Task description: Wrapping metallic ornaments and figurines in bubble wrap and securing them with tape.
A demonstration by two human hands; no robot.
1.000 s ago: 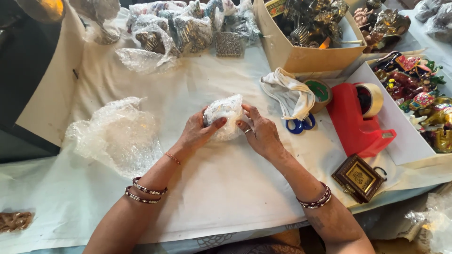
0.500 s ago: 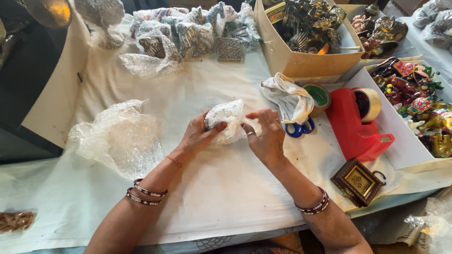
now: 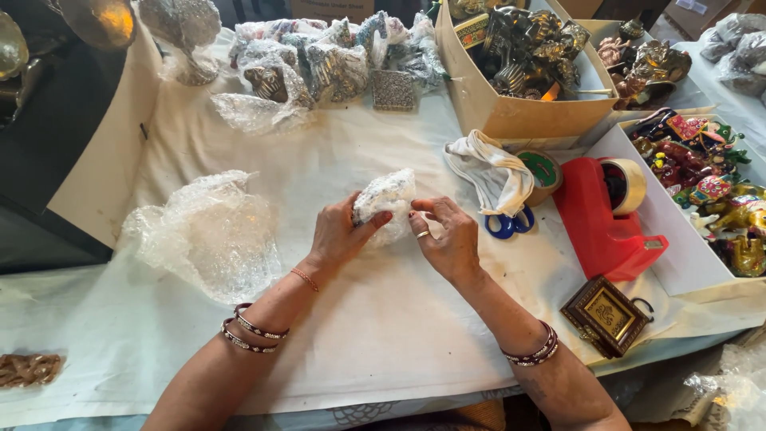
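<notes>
2 hands are showing: the left hand (image 3: 339,234) and the right hand (image 3: 448,239), and between them they are gripping 1 bubble-wrapped bundle (image 3: 385,201). 1 loose sheet of bubble wrap (image 3: 209,234) is lying on the table (image 3: 383,335). 1 red tape dispenser (image 3: 602,219) is sitting there, along with 1 pair of blue-handled scissors (image 3: 504,225), 1 white cloth (image 3: 491,169), 1 green roll of tape (image 3: 545,172) and 1 small framed plaque (image 3: 606,315). 1 cardboard box (image 3: 511,112) is holding metal figurines, too tangled to count. 2 bangles are circling the left wrist (image 3: 249,331), 1 the right wrist (image 3: 531,353).
</notes>
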